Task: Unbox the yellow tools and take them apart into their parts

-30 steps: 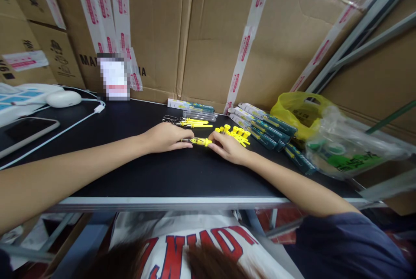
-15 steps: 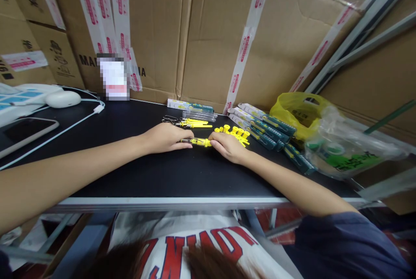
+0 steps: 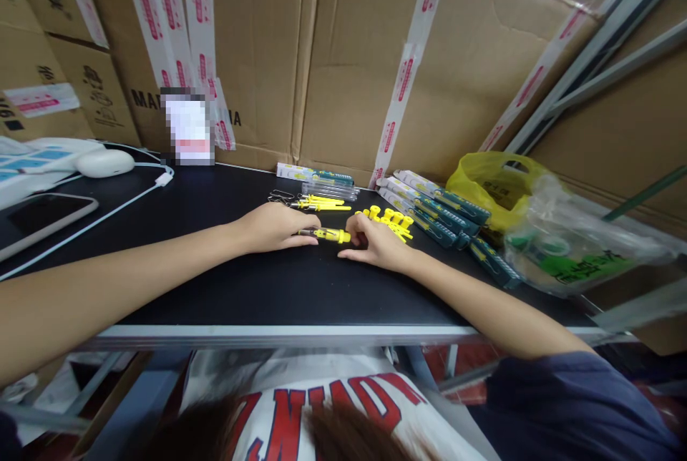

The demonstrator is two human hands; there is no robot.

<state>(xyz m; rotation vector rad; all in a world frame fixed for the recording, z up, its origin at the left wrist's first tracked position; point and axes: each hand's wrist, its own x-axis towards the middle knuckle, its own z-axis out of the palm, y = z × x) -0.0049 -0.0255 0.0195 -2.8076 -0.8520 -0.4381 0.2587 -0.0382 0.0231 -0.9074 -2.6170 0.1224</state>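
Note:
My left hand (image 3: 276,227) is closed around one end of a slim pen-like tool (image 3: 333,234) with a see-through middle and a yellow end pointing right. My right hand (image 3: 378,240) is at that yellow end with its thumb and fingers apart; its fingertips are very near the tool, and I cannot tell if they touch it. Small yellow parts (image 3: 400,220), flared caps and thin sticks, lie just behind my right hand. Beyond my left hand are yellow rods with metal tips (image 3: 325,203) and wire hooks (image 3: 282,196).
Clear tubes (image 3: 335,191) and a slim printed box (image 3: 314,175) lie at the back. More slim boxes (image 3: 429,203) are stacked at the right, beside a yellow bag (image 3: 483,192) and a clear plastic bag (image 3: 569,253). At the left are a phone (image 3: 48,217) and a white cable (image 3: 118,196). Cardboard (image 3: 348,89) stands behind.
My right hand has loosened from the yellow end of the tool, its thumb dropping away from the fingers. My left hand keeps its hold in the same place.

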